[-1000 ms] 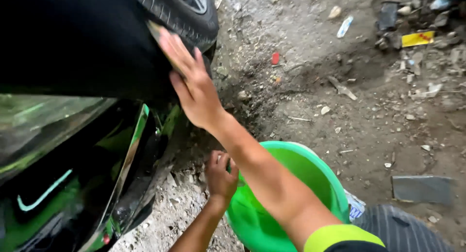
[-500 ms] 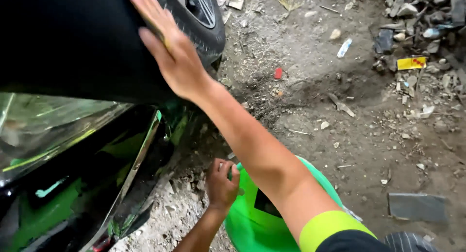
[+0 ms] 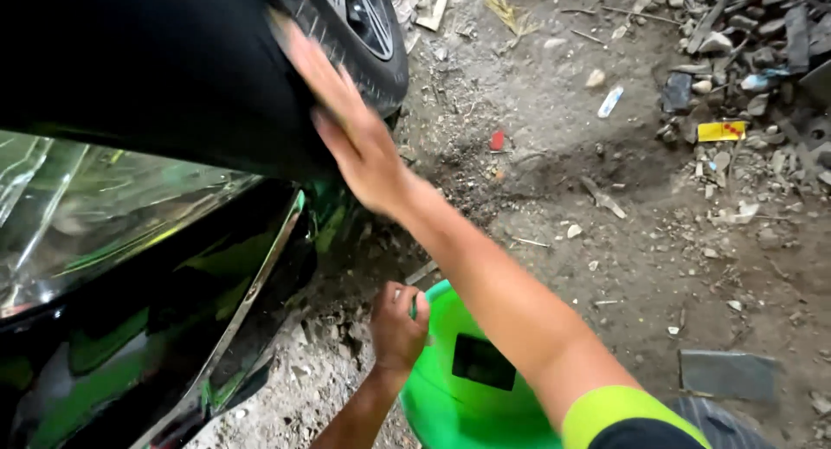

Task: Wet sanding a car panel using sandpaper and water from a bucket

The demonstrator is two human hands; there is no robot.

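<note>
My right hand lies flat, fingers spread, against the black fender of a motorcycle, just beside its tyre. Its fingertips are blurred, and I cannot tell whether anything is under the palm. My left hand is closed on the near rim of a bright green basin standing on the ground below. A dark square object lies inside the basin. My right forearm crosses over the basin and hides part of it.
A glossy black and green body panel fills the lower left. The ground is dirt and gravel, with rubble and scraps at the upper right, a yellow wrapper and a flat grey slab to the right.
My right hand has slid along the black fender beside the tyre. My left hand has stayed on the basin's rim. The view has shifted a little.
</note>
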